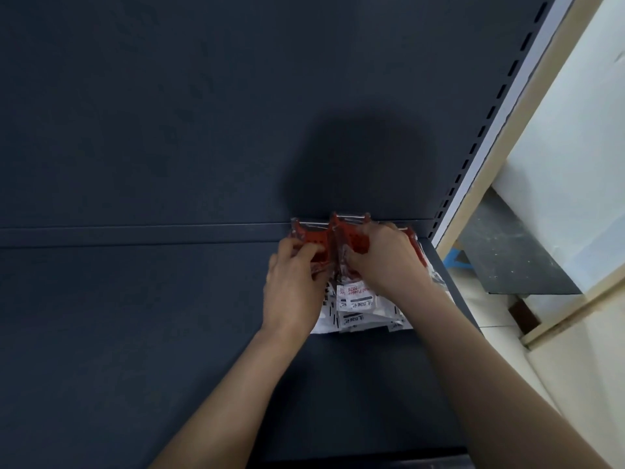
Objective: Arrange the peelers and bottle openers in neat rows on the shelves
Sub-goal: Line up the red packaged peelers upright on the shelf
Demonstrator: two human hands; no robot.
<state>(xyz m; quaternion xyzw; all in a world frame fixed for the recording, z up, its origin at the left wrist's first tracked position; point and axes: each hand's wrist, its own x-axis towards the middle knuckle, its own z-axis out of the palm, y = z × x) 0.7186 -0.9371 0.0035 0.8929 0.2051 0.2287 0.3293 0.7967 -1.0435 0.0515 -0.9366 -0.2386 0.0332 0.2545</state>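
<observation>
Several red peelers [348, 236] in clear packets with white label cards [360, 301] lie bunched at the back right of a dark shelf [152, 316], their heads against the back panel. My left hand [292, 282] grips the leftmost packet, fingers curled over its red head. My right hand [384, 255] grips the packets beside it, covering most of them. No bottle openers are in view.
The dark back panel [203, 113] rises behind the shelf. A slotted upright [487, 120] runs along the right edge. Beyond it are a pale wall, a wooden frame [541, 93] and a dark slab [507, 255].
</observation>
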